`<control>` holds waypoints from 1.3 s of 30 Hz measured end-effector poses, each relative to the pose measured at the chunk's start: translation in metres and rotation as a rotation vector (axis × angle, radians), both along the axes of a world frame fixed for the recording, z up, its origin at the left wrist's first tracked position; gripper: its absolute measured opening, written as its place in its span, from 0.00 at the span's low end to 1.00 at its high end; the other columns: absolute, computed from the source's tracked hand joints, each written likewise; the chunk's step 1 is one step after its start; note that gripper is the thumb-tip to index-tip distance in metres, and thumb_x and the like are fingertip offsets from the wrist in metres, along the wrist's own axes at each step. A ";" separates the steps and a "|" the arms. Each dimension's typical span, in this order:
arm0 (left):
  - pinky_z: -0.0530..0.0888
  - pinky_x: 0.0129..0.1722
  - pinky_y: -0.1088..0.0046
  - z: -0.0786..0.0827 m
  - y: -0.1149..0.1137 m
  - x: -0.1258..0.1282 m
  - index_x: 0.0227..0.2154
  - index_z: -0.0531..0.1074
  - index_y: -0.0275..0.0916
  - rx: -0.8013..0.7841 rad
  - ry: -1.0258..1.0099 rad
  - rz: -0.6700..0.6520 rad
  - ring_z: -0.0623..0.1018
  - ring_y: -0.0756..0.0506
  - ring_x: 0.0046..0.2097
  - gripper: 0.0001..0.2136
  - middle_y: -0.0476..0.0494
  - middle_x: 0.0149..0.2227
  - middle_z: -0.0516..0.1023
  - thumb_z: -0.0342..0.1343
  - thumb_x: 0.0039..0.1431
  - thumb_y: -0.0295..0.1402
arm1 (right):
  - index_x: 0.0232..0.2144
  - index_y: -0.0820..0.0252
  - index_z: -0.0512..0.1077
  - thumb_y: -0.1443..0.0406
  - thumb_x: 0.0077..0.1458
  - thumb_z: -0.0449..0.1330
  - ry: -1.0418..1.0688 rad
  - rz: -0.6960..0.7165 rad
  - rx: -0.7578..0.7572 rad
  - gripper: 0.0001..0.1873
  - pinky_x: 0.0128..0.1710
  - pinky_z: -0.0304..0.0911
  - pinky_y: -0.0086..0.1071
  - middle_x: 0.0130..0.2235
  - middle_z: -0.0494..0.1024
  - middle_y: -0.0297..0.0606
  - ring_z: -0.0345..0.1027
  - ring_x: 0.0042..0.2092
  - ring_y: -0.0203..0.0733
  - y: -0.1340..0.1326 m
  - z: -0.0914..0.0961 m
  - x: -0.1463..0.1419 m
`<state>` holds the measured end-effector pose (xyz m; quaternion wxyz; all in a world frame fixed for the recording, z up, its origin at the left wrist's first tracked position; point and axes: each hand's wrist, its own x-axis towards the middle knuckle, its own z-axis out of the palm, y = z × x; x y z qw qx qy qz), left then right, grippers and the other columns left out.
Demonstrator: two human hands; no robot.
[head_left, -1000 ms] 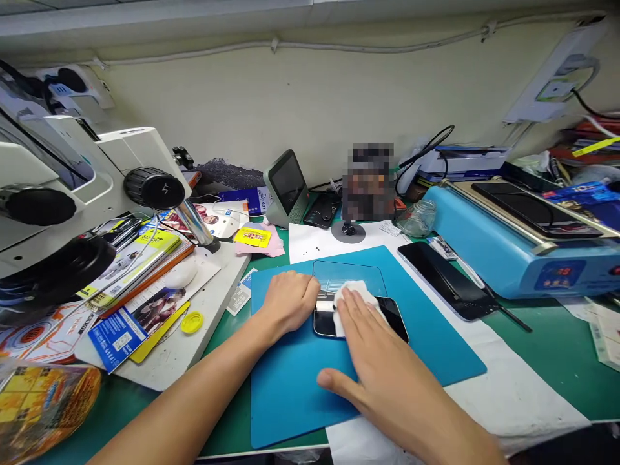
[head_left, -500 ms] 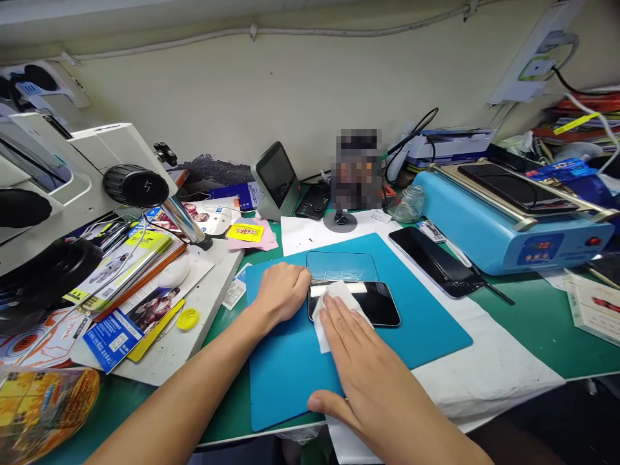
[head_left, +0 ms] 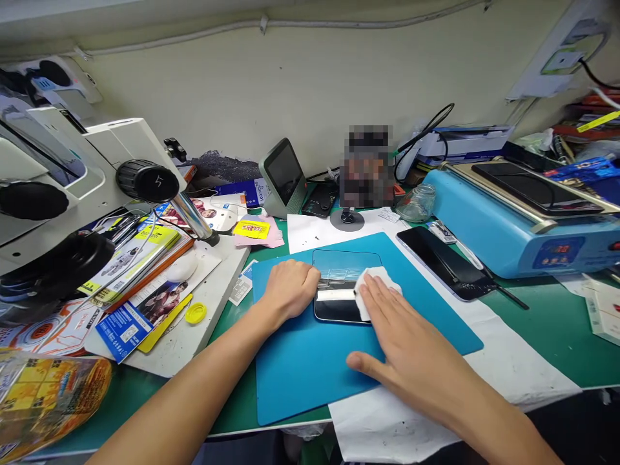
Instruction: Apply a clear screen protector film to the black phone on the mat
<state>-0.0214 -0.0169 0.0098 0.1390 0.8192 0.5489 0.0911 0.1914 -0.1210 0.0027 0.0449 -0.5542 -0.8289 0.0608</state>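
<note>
A phone (head_left: 339,310) with a dark glossy screen lies face up on the blue mat (head_left: 300,374). My left hand (head_left: 293,289) is closed in a fist at the phone's left end, its thumb side against the edge; its curled fingertips are hidden. Under the straight fingers of my right hand (head_left: 402,329), a folded white tissue (head_left: 380,278) is pressed over the phone's right part, with the thumb held apart. Just behind the phone lies a clear, thin, phone-shaped sheet (head_left: 346,259), dark along its edge.
A second phone (head_left: 440,261) with a thin tool on it lies right of the mat, before a blue heating machine (head_left: 489,226). At left stand a microscope stand (head_left: 145,181) and a white board (head_left: 213,284) with booklets. A glass jar (head_left: 416,203) and small display (head_left: 283,177) are behind.
My right hand has slid the tissue rightward along the phone, baring the screen's left part. My left hand has stayed at the phone's left end. The view has shifted slightly.
</note>
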 end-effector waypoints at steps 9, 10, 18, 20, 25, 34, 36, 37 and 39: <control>0.54 0.28 0.67 -0.001 0.001 -0.001 0.20 0.72 0.39 -0.006 0.014 -0.029 0.73 0.43 0.29 0.20 0.41 0.26 0.77 0.40 0.62 0.31 | 0.71 0.76 0.42 0.36 0.57 0.51 0.169 0.049 -0.162 0.58 0.70 0.42 0.54 0.72 0.38 0.56 0.34 0.73 0.60 0.011 0.012 -0.063; 0.55 0.28 0.67 -0.001 0.001 -0.002 0.21 0.73 0.39 -0.007 0.015 -0.032 0.73 0.42 0.29 0.19 0.41 0.26 0.77 0.40 0.62 0.31 | 0.71 0.75 0.42 0.36 0.57 0.51 0.177 0.056 -0.156 0.58 0.70 0.43 0.54 0.72 0.38 0.56 0.34 0.73 0.60 0.009 0.012 -0.063; 0.54 0.27 0.67 0.001 0.000 -0.003 0.19 0.70 0.40 -0.013 0.022 -0.043 0.73 0.42 0.29 0.19 0.42 0.25 0.75 0.40 0.63 0.31 | 0.72 0.61 0.45 0.42 0.62 0.53 0.138 0.171 -0.120 0.47 0.66 0.55 0.53 0.73 0.44 0.45 0.42 0.72 0.58 -0.024 0.008 -0.011; 0.53 0.27 0.67 0.002 0.000 -0.003 0.19 0.70 0.40 -0.017 0.026 -0.040 0.73 0.42 0.29 0.19 0.42 0.25 0.75 0.41 0.63 0.31 | 0.72 0.58 0.44 0.42 0.60 0.55 0.137 0.138 -0.057 0.48 0.65 0.57 0.54 0.73 0.46 0.44 0.44 0.71 0.60 -0.028 0.004 0.012; 0.51 0.27 0.66 0.003 0.000 -0.002 0.19 0.70 0.40 -0.014 0.030 -0.026 0.73 0.42 0.29 0.19 0.41 0.25 0.76 0.41 0.64 0.31 | 0.73 0.55 0.40 0.42 0.61 0.54 0.078 0.021 0.013 0.49 0.64 0.58 0.56 0.73 0.45 0.42 0.45 0.71 0.61 -0.021 -0.008 0.049; 0.50 0.27 0.67 0.003 0.000 0.000 0.20 0.70 0.39 0.007 0.035 -0.032 0.72 0.42 0.28 0.19 0.41 0.24 0.76 0.41 0.64 0.30 | 0.72 0.68 0.43 0.39 0.60 0.50 0.038 0.013 -0.055 0.52 0.66 0.52 0.56 0.72 0.42 0.51 0.39 0.72 0.60 0.004 0.007 -0.010; 0.51 0.27 0.67 0.003 0.000 0.000 0.20 0.71 0.39 0.012 0.031 -0.034 0.73 0.42 0.28 0.19 0.41 0.25 0.76 0.41 0.64 0.30 | 0.72 0.69 0.43 0.40 0.61 0.50 0.074 0.046 -0.082 0.51 0.67 0.51 0.55 0.73 0.41 0.51 0.37 0.72 0.58 0.004 0.010 -0.026; 0.51 0.27 0.67 0.002 0.000 0.000 0.20 0.72 0.39 0.013 0.029 -0.037 0.73 0.42 0.29 0.19 0.41 0.25 0.76 0.41 0.64 0.29 | 0.72 0.69 0.43 0.40 0.61 0.50 0.094 0.058 -0.092 0.51 0.67 0.51 0.54 0.73 0.40 0.50 0.37 0.73 0.58 0.003 0.011 -0.032; 0.51 0.27 0.66 0.002 0.000 -0.001 0.20 0.72 0.39 0.016 0.025 -0.043 0.73 0.42 0.29 0.19 0.41 0.25 0.77 0.41 0.64 0.30 | 0.72 0.69 0.43 0.41 0.61 0.50 0.122 0.071 -0.096 0.51 0.68 0.50 0.54 0.73 0.41 0.50 0.37 0.73 0.58 0.001 0.012 -0.038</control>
